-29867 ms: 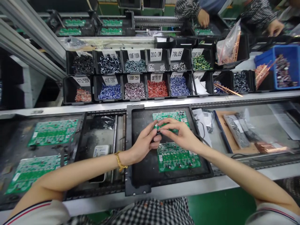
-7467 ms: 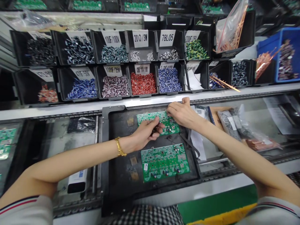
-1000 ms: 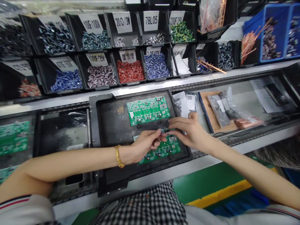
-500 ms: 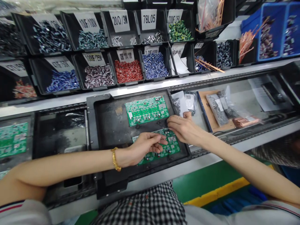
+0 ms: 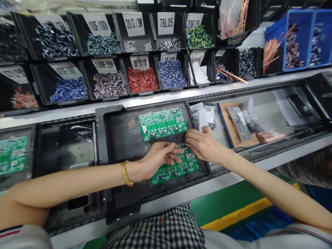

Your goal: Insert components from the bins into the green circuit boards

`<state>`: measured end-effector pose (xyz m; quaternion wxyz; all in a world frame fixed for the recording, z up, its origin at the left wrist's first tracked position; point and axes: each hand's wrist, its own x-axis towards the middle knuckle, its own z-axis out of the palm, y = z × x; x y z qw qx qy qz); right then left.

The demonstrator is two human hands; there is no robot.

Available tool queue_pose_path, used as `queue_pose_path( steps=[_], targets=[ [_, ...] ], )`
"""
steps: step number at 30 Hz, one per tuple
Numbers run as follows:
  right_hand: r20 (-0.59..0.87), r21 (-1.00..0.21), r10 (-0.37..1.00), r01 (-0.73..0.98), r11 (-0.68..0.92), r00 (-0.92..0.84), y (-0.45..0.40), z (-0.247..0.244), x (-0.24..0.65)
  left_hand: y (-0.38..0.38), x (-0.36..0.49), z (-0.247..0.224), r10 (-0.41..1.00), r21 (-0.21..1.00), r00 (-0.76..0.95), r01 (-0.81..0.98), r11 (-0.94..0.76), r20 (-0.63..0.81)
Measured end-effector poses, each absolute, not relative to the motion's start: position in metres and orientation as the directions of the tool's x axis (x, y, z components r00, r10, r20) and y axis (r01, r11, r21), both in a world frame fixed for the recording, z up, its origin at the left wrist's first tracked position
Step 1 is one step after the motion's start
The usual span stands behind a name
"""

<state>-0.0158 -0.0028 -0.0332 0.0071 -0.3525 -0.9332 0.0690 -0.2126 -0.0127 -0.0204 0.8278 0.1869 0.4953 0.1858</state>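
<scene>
- My right hand (image 5: pixel 204 143) is at the far right corner of the near green board (image 5: pixel 190 162); I judge that the step in hand is small work with the fingertips at this corner.
- The fingers of this hand are bent and brought close together, as in a pinch. I cannot tell if a small part is between them, because the fingers hide this place.
- My left hand (image 5: pixel 153 160) is above the left part of the same board, palm partly turned up, with thumb and first finger close and the other fingers loosely curled. I cannot tell whether it holds something.
- The near board lies flat in the black tray (image 5: pixel 120 141), under my left fingers and just below the right fingertips. I do not see any hand gripping it.
- The far green board (image 5: pixel 162 124) lies in the same tray, beyond my left hand and to the left of my right fingertips.
- In my judgement, the next move calls for a light touch and a clear view of the corner, with the left fingers kept off the board's small parts.
</scene>
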Motion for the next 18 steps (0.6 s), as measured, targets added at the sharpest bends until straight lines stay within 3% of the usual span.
queue_pose_path(
  steps=[8, 11, 13, 15, 17, 18],
  targets=[
    [-0.107, -0.109, 0.631, 0.640, 0.761, -0.768, 0.008, -0.023, -0.021, -0.011, -0.217, -0.023, 0.518, 0.511, 0.408, -0.135, 0.849, -0.752],
    [-0.029, -0.266, 0.734, 0.713, 0.649, -0.678, 0.004, -0.008, -0.032, -0.017, -0.215, -0.027, 0.550, 0.534, 0.433, -0.171, 0.828, -0.714],
    [0.007, -0.437, 0.777, 0.697, 0.568, -0.629, 0.002, 0.001, -0.040, -0.017, -0.214, -0.026, 0.544, 0.529, 0.471, -0.177, 0.830, -0.694],
    [0.038, -0.523, 0.792, 0.664, 0.535, -0.609, 0.006, 0.007, -0.048, -0.003, -0.219, -0.020, 0.549, 0.542, 0.482, -0.169, 0.823, -0.683],
    [0.086, -0.477, 0.804, 0.684, 0.551, -0.588, 0.021, 0.008, -0.051, 0.031, -0.239, -0.006, 0.653, 0.630, 0.363, -0.197, 0.751, -0.665],
    [0.111, -0.420, 0.815, 0.717, 0.557, -0.568, 0.031, 0.007, -0.051, 0.054, -0.256, 0.002, 0.759, 0.727, 0.178, -0.220, 0.650, -0.626]
  ],
)
